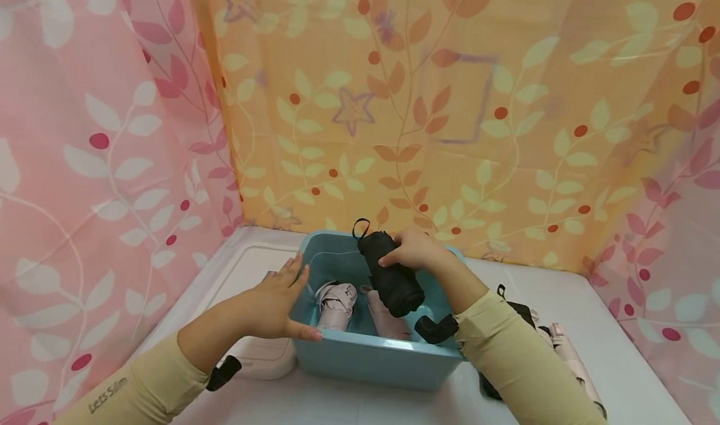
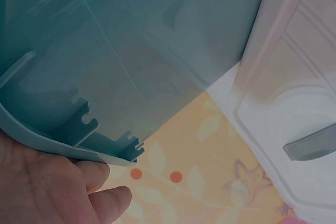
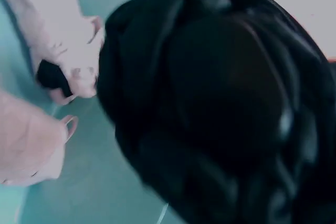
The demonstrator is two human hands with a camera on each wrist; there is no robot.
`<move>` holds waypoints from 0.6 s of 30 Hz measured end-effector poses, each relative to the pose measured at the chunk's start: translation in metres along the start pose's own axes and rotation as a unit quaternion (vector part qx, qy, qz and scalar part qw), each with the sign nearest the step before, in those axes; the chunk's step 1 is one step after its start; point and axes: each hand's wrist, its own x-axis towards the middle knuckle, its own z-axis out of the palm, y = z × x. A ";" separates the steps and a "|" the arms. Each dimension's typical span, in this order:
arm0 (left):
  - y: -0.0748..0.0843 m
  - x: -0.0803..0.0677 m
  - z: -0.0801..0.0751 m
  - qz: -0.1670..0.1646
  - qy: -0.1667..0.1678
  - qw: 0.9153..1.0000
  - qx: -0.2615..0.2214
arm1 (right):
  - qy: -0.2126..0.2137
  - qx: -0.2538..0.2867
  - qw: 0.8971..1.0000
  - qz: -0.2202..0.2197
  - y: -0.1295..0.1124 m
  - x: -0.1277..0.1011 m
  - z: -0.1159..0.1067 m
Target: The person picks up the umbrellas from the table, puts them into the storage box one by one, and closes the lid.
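My right hand (image 1: pixel 417 250) grips a folded black umbrella (image 1: pixel 388 276) and holds it tilted over the blue bin (image 1: pixel 377 365). A wrist loop hangs off its far end. In the right wrist view the black umbrella (image 3: pixel 210 108) fills most of the picture and hides the fingers. Two folded pale pink umbrellas lie inside the bin, one at the left (image 1: pixel 336 306) and one near the middle (image 1: pixel 387 319). My left hand (image 1: pixel 270 303) is at the bin's left rim, fingers spread; the left wrist view shows the hand (image 2: pixel 52 187) against the rim (image 2: pixel 63 148).
A white lid (image 1: pixel 261 357) with a grey clip (image 2: pixel 312 142) lies left of the bin. On the white table (image 1: pixel 630 375) to the right are a black item (image 1: pixel 522 312) and a pale pink folded umbrella (image 1: pixel 574 353), partly behind my right sleeve. Patterned curtains surround the table.
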 end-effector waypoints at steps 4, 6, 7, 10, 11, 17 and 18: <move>0.000 0.000 0.000 0.001 0.001 1.000 -0.001 | -0.008 -0.006 1.000 0.016 -0.001 0.003 0.010; 0.000 0.000 0.000 0.000 0.002 1.000 0.000 | -0.006 -0.013 1.000 0.019 -0.002 0.005 0.013; -0.001 0.000 0.000 -0.001 0.002 1.000 0.000 | -0.005 -0.012 1.000 0.020 -0.002 0.006 0.015; -0.001 0.000 0.001 -0.001 0.002 1.000 0.000 | -0.015 -0.007 1.000 0.021 -0.001 0.008 0.019; -0.001 0.000 0.001 0.000 0.002 1.000 -0.001 | -0.019 -0.004 1.000 0.022 -0.001 0.008 0.020; -0.001 0.001 0.001 0.002 -0.001 1.000 0.000 | -0.061 0.040 0.996 0.042 0.003 0.010 0.022; -0.001 0.000 0.001 0.002 -0.002 1.000 0.000 | -0.066 0.049 0.995 0.047 0.004 0.010 0.022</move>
